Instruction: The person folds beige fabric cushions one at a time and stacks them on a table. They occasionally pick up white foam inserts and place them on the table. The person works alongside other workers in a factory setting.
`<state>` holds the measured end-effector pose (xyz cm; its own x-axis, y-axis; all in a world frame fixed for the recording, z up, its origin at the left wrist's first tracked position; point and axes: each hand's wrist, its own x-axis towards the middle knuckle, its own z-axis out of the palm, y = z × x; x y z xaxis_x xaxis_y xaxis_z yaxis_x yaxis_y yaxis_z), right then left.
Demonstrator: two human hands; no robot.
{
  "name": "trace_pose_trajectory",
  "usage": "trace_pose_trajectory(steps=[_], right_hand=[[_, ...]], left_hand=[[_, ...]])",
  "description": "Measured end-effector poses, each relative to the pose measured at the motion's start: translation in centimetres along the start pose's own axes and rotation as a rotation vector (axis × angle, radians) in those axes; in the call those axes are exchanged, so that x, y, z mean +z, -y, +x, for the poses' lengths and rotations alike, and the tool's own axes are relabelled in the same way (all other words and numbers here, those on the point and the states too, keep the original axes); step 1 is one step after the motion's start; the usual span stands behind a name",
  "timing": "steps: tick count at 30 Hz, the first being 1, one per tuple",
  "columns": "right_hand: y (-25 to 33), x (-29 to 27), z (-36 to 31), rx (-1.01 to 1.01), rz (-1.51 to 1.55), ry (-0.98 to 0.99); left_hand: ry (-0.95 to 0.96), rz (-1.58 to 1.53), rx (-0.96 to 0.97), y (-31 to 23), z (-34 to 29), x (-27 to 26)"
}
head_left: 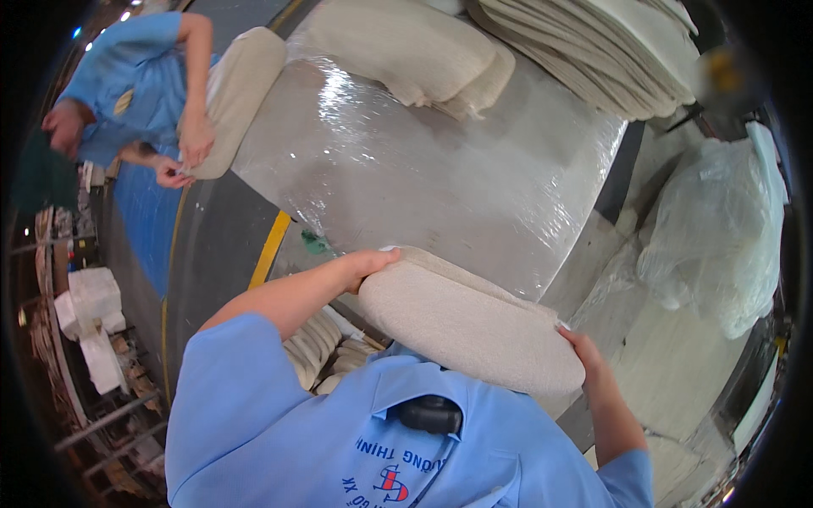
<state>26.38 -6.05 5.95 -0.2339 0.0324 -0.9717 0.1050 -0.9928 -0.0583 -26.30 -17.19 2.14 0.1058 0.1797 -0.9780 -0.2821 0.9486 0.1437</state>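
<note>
Left hand (373, 266) and right hand (583, 347): fingers grasp opposite ends of beige pad (470, 326), at near edge of worktop (440, 182). Film-wrapped stretch shows beyond, up to far-side pad pile (398, 46).

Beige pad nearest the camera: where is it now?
In the head view, the beige pad sits below centre, slightly right, held between the left hand and right hand.

Your light-blue collared fabric shirt (254, 406) bears curved dark-blue lettering (421, 461) around a red-and-blue emblem (392, 484), upside down at the frame's lower middle.
</note>
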Motion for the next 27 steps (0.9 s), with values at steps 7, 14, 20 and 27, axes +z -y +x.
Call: trace_pose_trajectory(steps=[7, 14, 20, 27], right_hand=[[0.5, 1.4, -6.3, -0.033, -0.214, 0.081], [0.2, 0.4, -0.6, 0.122, -0.246, 0.042], [-0.8, 0.5, 0.2, 0.073, -0.237, 0.042], [-2.9, 2.5, -2.6, -0.245, 0.172, 0.206]], left_hand=[[0.051, 0.019, -0.005, -0.3, -13.5, 5.0], [0.056, -0.018, 0.018, 0.6, -7.2, 3.6], [0.096, -0.15, 0.121, 2.1, -2.9, 1.9], [0.241, -0.421, 0.736, -2.1, -8.7, 8.4]])
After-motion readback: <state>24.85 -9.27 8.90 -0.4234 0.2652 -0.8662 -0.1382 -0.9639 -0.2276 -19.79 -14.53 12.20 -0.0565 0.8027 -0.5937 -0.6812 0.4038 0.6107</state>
